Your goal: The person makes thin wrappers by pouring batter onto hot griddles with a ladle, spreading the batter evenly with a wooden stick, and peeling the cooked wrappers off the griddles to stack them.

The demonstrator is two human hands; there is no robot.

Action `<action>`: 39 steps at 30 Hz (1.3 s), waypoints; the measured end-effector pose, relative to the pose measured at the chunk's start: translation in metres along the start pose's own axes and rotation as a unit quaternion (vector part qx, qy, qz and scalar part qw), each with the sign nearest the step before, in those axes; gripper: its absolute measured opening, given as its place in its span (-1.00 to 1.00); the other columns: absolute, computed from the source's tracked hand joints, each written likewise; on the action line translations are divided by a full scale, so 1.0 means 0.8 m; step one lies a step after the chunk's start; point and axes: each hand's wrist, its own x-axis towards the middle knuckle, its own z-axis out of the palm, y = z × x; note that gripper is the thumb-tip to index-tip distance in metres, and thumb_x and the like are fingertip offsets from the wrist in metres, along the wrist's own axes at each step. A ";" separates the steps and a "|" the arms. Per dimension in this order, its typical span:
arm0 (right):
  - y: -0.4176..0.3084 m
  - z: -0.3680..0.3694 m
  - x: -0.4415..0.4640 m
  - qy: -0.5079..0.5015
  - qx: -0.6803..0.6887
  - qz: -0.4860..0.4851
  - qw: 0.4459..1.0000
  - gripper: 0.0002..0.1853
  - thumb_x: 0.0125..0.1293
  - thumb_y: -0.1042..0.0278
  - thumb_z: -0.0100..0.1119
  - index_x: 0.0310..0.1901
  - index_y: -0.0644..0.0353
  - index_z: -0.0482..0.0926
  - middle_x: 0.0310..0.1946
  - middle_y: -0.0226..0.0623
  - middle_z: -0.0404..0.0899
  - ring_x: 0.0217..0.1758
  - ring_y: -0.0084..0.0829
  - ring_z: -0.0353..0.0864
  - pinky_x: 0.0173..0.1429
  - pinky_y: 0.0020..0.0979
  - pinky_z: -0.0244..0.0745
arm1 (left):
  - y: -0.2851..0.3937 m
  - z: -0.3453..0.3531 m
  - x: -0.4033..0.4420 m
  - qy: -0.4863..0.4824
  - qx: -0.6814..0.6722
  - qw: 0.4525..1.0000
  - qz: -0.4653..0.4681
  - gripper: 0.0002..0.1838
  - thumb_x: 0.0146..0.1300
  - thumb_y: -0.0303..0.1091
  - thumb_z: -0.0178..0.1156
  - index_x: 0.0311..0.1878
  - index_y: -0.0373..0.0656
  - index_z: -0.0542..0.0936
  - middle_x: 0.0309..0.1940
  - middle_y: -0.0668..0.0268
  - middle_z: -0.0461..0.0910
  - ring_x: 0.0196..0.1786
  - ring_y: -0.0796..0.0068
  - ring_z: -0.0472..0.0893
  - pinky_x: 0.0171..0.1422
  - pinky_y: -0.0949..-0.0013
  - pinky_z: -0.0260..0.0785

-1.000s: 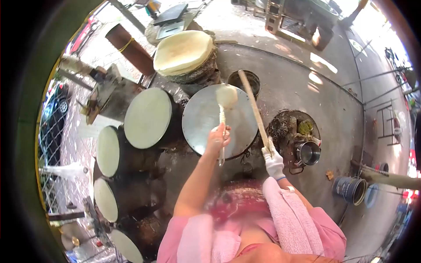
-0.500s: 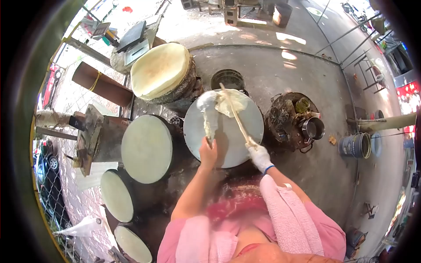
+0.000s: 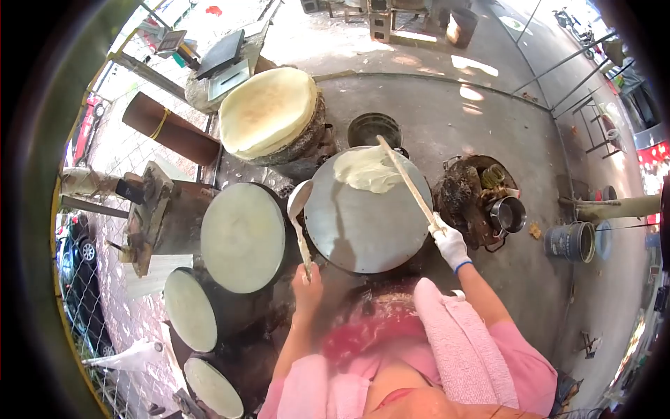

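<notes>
My left hand [image 3: 307,285] is bare and closed round the handle of a batter-coated ladle [image 3: 300,199], whose bowl is over the left edge of the round metal griddle [image 3: 370,234]. In a white glove, my right hand [image 3: 449,241] grips a long wooden stick [image 3: 408,183]. The stick slants up and left across the griddle, beside a pale, uneven patch of batter [image 3: 364,171] on its far part. Just left of the griddle is a round plate covered by a pale green-white sheet [image 3: 243,237].
A stack of pale flat rounds [image 3: 269,112] stands at the back left. Beyond the griddle is a dark pot [image 3: 375,130]. To the right, a drum [image 3: 457,192] carries a steel pot [image 3: 508,214], with a bucket [image 3: 570,241] farther right. More covered plates [image 3: 190,309] line the left.
The ladle has moved left and down off the batter with my left hand. The batter now lies spread on the griddle's far part. My right hand and the stick have shifted right, and the view has turned.
</notes>
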 end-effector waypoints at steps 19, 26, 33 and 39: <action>-0.046 -0.025 0.094 -0.349 0.060 0.027 0.935 -0.51 0.37 0.22 0.28 0.29 0.15 0.53 -0.25 -0.46 0.67 -0.34 -0.68 0.47 -0.19 -0.51 0.48 | 0.061 0.044 -0.087 0.128 -0.194 0.946 -0.225 -0.85 0.47 -0.33 0.09 -0.25 -0.16 0.45 -0.57 0.54 0.34 -0.56 0.78 0.30 -0.54 0.58 0.13; -0.055 -0.030 0.148 -0.443 0.059 0.076 0.891 -0.53 0.38 0.21 0.27 0.29 0.15 0.54 -0.11 -0.47 0.65 -0.30 -0.66 0.44 -0.17 -0.50 0.48 | 0.062 0.068 -0.101 0.180 -0.186 0.941 -0.219 -0.82 0.50 -0.29 0.07 -0.23 -0.17 0.43 -0.64 0.45 0.31 -0.74 0.66 0.27 -0.72 0.51 0.11; -0.059 -0.057 0.196 -0.375 0.023 -0.044 0.926 -0.55 0.38 0.22 0.28 0.27 0.11 0.56 0.04 -0.53 0.67 -0.36 -0.70 0.38 -0.24 -0.56 0.42 | 0.077 0.074 -0.113 0.200 -0.206 0.919 -0.269 -0.83 0.49 -0.31 0.08 -0.24 -0.17 0.43 -0.64 0.44 0.31 -0.76 0.65 0.25 -0.73 0.49 0.10; -0.069 -0.032 0.182 -0.513 0.008 0.097 0.853 -0.57 0.36 0.24 0.30 0.24 0.08 0.60 -0.19 -0.65 0.67 -0.50 -0.67 0.27 -0.41 -0.54 0.29 | 0.055 0.074 -0.127 0.209 -0.168 0.922 -0.280 -0.83 0.48 -0.32 0.08 -0.26 -0.16 0.42 -0.63 0.45 0.32 -0.74 0.66 0.26 -0.72 0.49 0.11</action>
